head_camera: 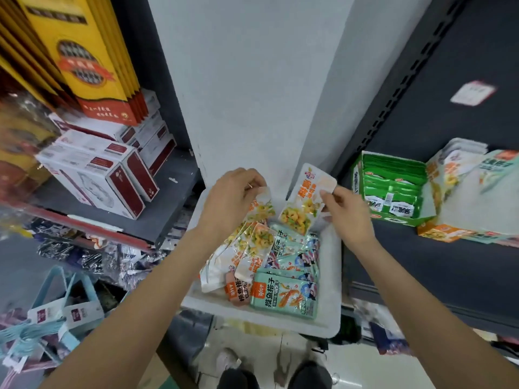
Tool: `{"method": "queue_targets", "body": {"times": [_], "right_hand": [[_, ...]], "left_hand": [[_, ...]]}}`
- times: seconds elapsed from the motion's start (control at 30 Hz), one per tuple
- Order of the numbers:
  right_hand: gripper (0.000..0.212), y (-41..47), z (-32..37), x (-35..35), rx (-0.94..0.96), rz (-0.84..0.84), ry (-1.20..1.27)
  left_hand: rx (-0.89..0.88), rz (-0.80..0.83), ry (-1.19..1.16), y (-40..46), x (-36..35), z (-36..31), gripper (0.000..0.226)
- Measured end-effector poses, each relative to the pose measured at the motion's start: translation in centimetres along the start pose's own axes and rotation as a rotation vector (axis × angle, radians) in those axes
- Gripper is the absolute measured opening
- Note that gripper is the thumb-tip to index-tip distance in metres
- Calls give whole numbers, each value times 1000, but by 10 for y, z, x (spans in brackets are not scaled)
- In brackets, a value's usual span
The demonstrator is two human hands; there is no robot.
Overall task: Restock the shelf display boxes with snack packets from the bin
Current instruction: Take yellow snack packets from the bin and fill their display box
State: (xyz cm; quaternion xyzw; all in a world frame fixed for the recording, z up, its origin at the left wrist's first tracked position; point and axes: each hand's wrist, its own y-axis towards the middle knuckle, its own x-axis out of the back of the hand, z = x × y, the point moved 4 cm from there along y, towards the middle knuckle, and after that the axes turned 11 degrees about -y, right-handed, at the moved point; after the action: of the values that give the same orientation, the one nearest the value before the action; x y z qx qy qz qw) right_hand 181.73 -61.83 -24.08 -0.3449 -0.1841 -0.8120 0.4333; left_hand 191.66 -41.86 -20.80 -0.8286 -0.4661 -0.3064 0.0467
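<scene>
We stand facing a pillar [252,80] with the bin [331,276] just before it, snack packets [283,293] heaped inside. Our left hand [233,200] and right hand [348,214] hover over the bin's far end, each pinching a packet. Left of the pillar, a shelf [168,203] carries stacked cartons [95,175]. To the right, another shelf [421,248] bears a display box [390,192], a second box [460,209] beside it.

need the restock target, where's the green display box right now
In the head view, the green display box sits on the dark shelf at right, just beyond the right hand.
</scene>
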Motion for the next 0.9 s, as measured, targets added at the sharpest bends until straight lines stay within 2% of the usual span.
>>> {"method": "queue_targets", "body": {"times": [0.07,0.23,0.5,0.7,0.9], "right_hand": [[27,4,-6,35,38,-73,36],[11,20,-40,128,84,-189,100],[9,56,-105,238,78,-225,206],[11,74,-151,266,80,-235,163],[8,92,-168,269,16,-206,227]], "left_hand": [[-59,16,7,15,-11,-30,11],[-178,28,17,55,-56,-105,14],[-263,29,-66,102,-141,-196,16],[-283,66,5,121,-185,-228,13],[-246,81,8,129,-201,-234,14]]}}
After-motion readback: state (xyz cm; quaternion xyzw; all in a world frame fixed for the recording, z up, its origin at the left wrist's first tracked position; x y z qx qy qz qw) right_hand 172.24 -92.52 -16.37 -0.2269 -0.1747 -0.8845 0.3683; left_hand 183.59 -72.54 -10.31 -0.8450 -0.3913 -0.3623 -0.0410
